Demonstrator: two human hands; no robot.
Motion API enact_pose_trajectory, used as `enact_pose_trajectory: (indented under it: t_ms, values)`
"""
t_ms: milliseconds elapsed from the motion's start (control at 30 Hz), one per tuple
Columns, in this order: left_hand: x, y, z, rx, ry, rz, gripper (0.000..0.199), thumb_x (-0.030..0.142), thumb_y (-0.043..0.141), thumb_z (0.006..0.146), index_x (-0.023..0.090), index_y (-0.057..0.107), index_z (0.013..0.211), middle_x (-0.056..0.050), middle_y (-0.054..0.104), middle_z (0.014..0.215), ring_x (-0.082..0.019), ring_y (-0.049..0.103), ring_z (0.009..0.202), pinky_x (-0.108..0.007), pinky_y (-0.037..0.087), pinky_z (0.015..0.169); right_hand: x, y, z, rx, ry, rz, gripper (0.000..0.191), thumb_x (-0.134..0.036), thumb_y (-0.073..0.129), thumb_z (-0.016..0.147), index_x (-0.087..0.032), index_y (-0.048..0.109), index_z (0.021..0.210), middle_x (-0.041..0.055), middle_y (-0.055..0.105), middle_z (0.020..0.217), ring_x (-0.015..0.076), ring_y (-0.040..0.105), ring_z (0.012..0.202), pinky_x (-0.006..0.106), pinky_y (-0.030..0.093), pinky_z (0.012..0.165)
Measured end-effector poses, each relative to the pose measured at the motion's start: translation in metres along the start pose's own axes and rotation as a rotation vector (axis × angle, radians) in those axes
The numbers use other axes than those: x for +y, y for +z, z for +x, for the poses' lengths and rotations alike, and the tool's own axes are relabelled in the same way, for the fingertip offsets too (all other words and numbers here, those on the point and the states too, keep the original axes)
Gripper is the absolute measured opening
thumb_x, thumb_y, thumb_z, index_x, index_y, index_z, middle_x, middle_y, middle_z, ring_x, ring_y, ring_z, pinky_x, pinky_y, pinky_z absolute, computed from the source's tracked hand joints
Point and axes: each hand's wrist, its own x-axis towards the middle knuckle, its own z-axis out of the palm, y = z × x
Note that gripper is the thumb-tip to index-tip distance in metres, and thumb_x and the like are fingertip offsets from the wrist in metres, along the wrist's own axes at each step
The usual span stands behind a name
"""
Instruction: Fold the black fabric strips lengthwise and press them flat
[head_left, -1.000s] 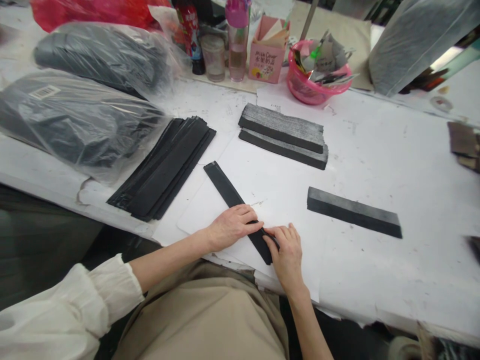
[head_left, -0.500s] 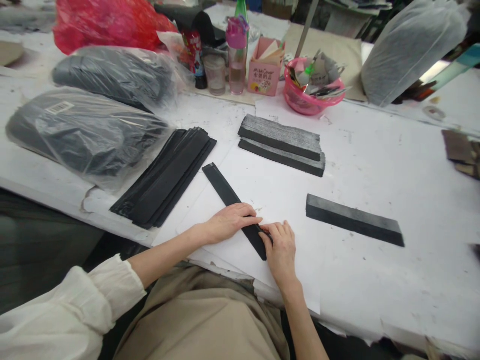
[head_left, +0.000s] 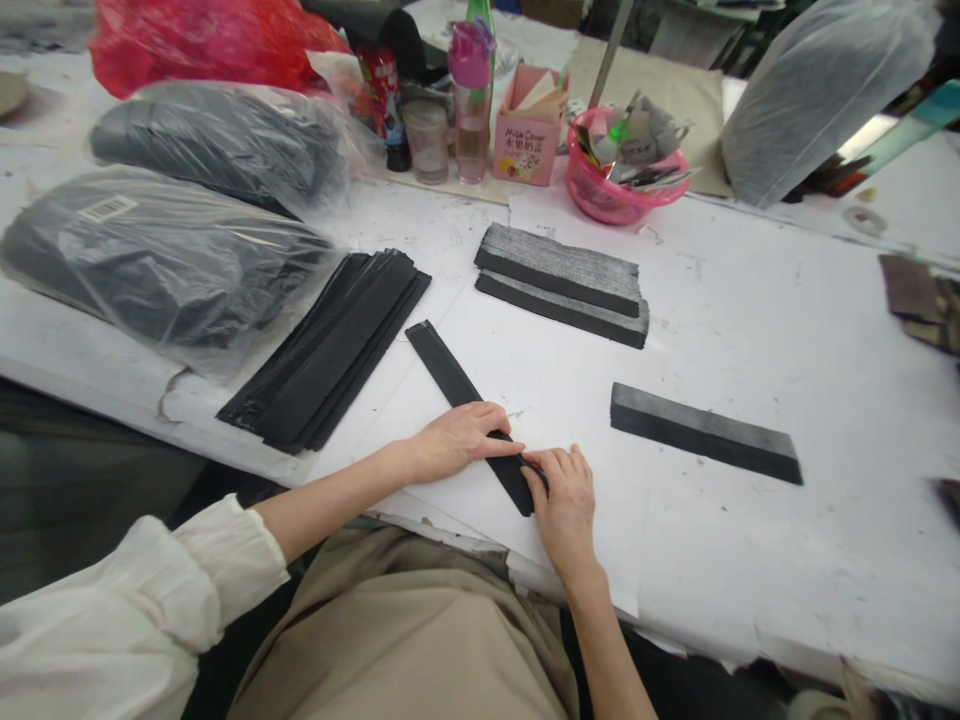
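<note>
A long black strip (head_left: pixel 444 366) lies slantwise on the white paper in front of me. My left hand (head_left: pixel 466 437) rests across its middle, fingers closed over it. Near the strip's lower end, my right hand (head_left: pixel 562 497) pinches its right edge between thumb and fingers, where the edge looks lifted or folded. To the left is a stack of black strips (head_left: pixel 341 345). Further back lie two grey-and-black strip pieces (head_left: pixel 559 270), one partly over the other. A single grey-and-black strip (head_left: pixel 705 433) is off to the right.
Clear plastic bags of dark material (head_left: pixel 165 260) lie at the left, near a red plastic bag (head_left: pixel 210 45). Along the back stand a bottle (head_left: pixel 472 110), a glass (head_left: pixel 429 145), a pink box (head_left: pixel 529 130) and a pink basket (head_left: pixel 622 200). A filled translucent bag (head_left: pixel 825 105) leans at the far right.
The view has shifted slightly, so table items sit a little higher and to the left. Both hands stay at nearly the same places on the black strip.
</note>
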Motion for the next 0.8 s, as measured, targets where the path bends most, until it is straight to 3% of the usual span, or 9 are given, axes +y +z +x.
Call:
enact_pose_trajectory:
  t_ms: [133,267,433,667,800]
  values:
    - [0.006,0.002,0.006,-0.034,-0.027,-0.118,0.022,0.020,0.043,0.095,0.016,0.060,0.108,-0.006,0.057,0.105,-0.016,0.051,0.106,-0.029,0.041,0.095,-0.001,0.001,0.001,-0.007,-0.004,-0.023,0.013,-0.023,0.046,0.092,-0.023,0.059,0.093,0.0029,0.060,0.087,0.0211,0.054,0.089,0.049,0.030,0.105]
    - [0.011,0.004,0.007,-0.012,-0.170,-0.273,0.020,0.024,0.043,0.096,0.018,0.061,0.102,-0.002,0.057,0.098,-0.014,0.053,0.097,-0.025,0.043,0.086,0.001,0.001,0.000,0.001,-0.002,0.001,0.011,-0.024,0.047,0.092,-0.024,0.058,0.093,0.0020,0.061,0.087,0.0207,0.054,0.089,0.049,0.030,0.105]
    - [0.011,0.004,0.005,0.001,-0.205,-0.345,0.019,0.023,0.044,0.095,0.020,0.062,0.101,-0.002,0.058,0.099,-0.014,0.054,0.098,-0.025,0.042,0.085,0.006,0.002,-0.001,0.015,0.004,0.045,0.009,-0.026,0.049,0.092,-0.023,0.058,0.095,0.0004,0.062,0.086,0.0188,0.055,0.087,0.048,0.028,0.107]
    - [0.008,0.009,0.002,0.031,-0.104,-0.203,0.023,0.019,0.047,0.093,0.019,0.057,0.114,-0.006,0.058,0.108,-0.017,0.052,0.106,-0.030,0.045,0.090,0.004,0.003,-0.002,0.018,0.010,0.021,0.013,-0.027,0.048,0.093,-0.023,0.059,0.097,0.0016,0.061,0.087,0.0199,0.054,0.089,0.049,0.029,0.106]
    - [0.007,0.012,-0.002,0.131,-0.072,-0.047,0.024,0.023,0.054,0.090,0.015,0.055,0.112,-0.009,0.057,0.110,-0.021,0.049,0.113,-0.035,0.044,0.095,0.004,0.002,-0.004,0.013,0.037,0.056,0.015,-0.032,0.048,0.093,-0.023,0.059,0.099,0.0005,0.061,0.088,0.0185,0.055,0.089,0.048,0.027,0.108]
